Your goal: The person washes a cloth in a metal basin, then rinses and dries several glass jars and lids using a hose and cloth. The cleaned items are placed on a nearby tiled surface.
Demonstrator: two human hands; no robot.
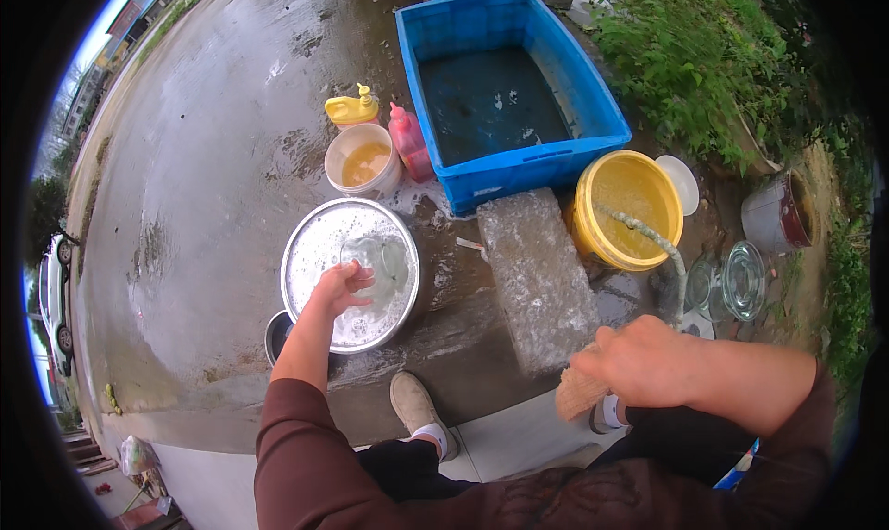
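A round metal basin (298, 235) of sudsy water stands on the wet ground, left of centre. My left hand (342, 287) is over the foamy water with its fingers apart and nothing seen in them; whether it touches the water I cannot tell. What looks like a clear glass item (389, 256) lies in the suds beyond it, partly hidden by foam. On the right, my right hand (625, 363) grips a tan cloth (580, 392), which hangs below the fist near the lower end of a rough stone block (535, 280).
A large blue tub (535, 156) of dark water stands beyond the block. Right are a yellow bucket (587, 214) with a hose (653, 235) and glass bowls (743, 280). A white bucket (335, 162), a yellow pump bottle (351, 110) and a pink bottle (411, 141) stand behind the basin.
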